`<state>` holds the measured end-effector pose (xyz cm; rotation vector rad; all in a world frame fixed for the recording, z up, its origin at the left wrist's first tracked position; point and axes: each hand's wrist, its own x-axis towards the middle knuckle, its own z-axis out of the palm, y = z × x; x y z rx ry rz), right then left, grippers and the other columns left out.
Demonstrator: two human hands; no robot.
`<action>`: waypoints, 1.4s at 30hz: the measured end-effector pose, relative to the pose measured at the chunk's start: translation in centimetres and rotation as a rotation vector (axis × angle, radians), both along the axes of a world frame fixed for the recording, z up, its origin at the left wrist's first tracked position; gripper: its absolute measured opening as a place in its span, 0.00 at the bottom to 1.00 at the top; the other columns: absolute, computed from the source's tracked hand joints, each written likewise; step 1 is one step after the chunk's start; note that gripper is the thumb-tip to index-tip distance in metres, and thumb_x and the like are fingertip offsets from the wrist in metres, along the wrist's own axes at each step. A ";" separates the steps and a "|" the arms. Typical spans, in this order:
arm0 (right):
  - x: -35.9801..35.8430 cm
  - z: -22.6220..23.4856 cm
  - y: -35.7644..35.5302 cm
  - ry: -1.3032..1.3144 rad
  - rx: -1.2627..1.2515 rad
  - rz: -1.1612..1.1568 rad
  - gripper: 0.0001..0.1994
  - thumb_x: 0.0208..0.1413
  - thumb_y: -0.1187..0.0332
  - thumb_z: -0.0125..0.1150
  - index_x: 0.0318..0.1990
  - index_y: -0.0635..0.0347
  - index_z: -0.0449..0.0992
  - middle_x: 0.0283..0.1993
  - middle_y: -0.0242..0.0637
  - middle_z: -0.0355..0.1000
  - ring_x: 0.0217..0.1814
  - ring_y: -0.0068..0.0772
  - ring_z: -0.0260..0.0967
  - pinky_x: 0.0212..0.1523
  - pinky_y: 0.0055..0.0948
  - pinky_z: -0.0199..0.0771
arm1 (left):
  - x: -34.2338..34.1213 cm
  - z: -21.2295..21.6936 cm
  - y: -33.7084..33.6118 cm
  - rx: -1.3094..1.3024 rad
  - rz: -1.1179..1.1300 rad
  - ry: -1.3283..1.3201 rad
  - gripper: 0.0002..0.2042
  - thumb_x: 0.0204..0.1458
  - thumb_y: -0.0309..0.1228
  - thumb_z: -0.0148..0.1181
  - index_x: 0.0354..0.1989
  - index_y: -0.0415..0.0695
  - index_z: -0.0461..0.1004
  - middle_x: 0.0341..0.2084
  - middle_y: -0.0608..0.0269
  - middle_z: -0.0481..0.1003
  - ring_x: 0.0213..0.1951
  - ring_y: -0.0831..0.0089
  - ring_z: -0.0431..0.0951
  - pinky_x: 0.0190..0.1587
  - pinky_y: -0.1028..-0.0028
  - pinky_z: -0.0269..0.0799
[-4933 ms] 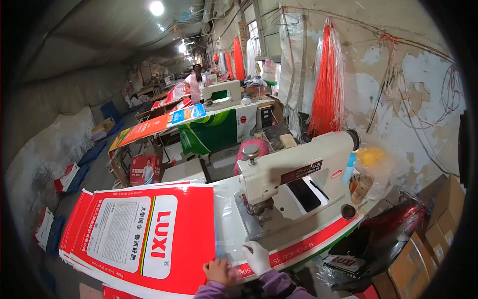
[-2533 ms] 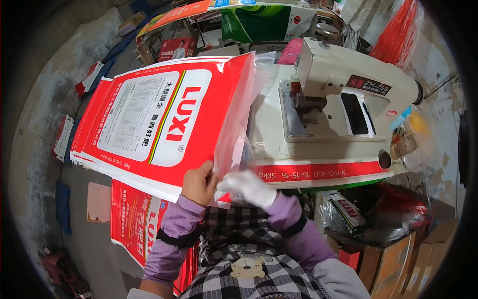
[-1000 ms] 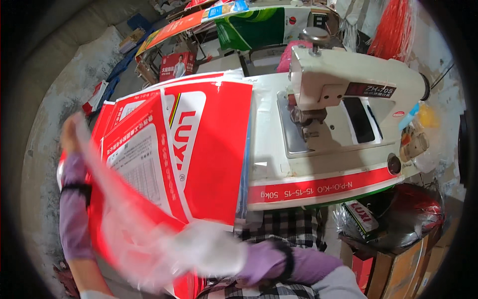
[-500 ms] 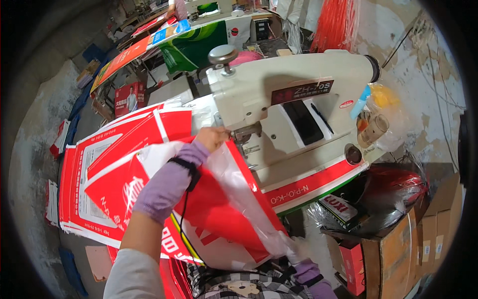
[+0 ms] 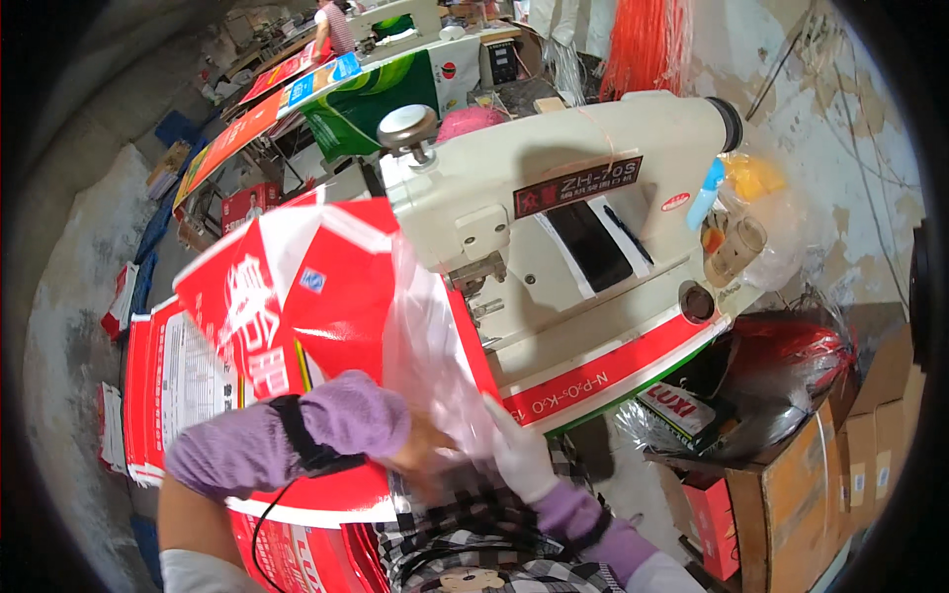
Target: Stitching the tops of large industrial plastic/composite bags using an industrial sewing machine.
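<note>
A red and white printed sack (image 5: 341, 259) with a clear plastic liner (image 5: 435, 361) along its open edge lies beside the needle end of a cream sewing machine (image 5: 593, 148). My left hand (image 5: 425, 453), bare below a purple sleeve cover, is at the near end of the liner; motion smears its fingers. My right hand (image 5: 524, 457), in a white glove, is closed on the near corner of the sack's edge, thumb along it. The sack's far corner stands raised and folded over. Under it, more printed red and white sacks (image 5: 153, 395) are stacked.
A phone (image 5: 590, 247) and a pen (image 5: 628, 233) lie on the machine bed. Cardboard boxes (image 5: 791, 494) and a plastic-wrapped bundle (image 5: 781, 366) stand at the right. Red strands (image 5: 647, 49) hang behind. Far off, another person (image 5: 334, 28) is by a second machine.
My left hand has moved from beside the needle down toward my body. My right hand has come up along the sack's edge. The sack's far part now stands higher.
</note>
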<state>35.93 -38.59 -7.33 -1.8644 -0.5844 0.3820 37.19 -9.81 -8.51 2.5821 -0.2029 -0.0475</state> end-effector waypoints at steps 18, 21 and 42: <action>-3.0 4.3 1.9 1.288 0.971 0.107 0.21 0.64 0.58 0.46 0.61 0.59 0.62 0.52 0.37 0.68 0.53 0.27 0.66 0.54 0.31 0.66 | -13.4 13.9 -14.1 -0.863 0.278 0.162 0.26 0.52 0.21 0.60 0.59 0.33 0.58 0.53 0.54 0.66 0.49 0.72 0.73 0.51 0.72 0.70; -3.3 1.9 3.6 0.806 0.812 -0.038 0.24 0.61 0.67 0.48 0.64 0.63 0.56 0.56 0.41 0.65 0.57 0.29 0.63 0.57 0.30 0.63 | -11.5 13.8 -15.4 -0.626 0.303 0.502 0.18 0.54 0.28 0.59 0.52 0.40 0.68 0.45 0.55 0.74 0.37 0.71 0.78 0.39 0.71 0.74; -4.8 4.7 -0.5 -0.056 -0.411 0.109 0.43 0.46 0.68 0.58 0.68 0.69 0.42 0.20 0.44 0.72 0.22 0.49 0.73 0.23 0.48 0.71 | 4.6 16.3 -6.7 0.867 -0.660 0.545 0.28 0.43 0.52 0.65 0.50 0.51 0.74 0.45 0.54 0.75 0.50 0.55 0.73 0.55 0.58 0.66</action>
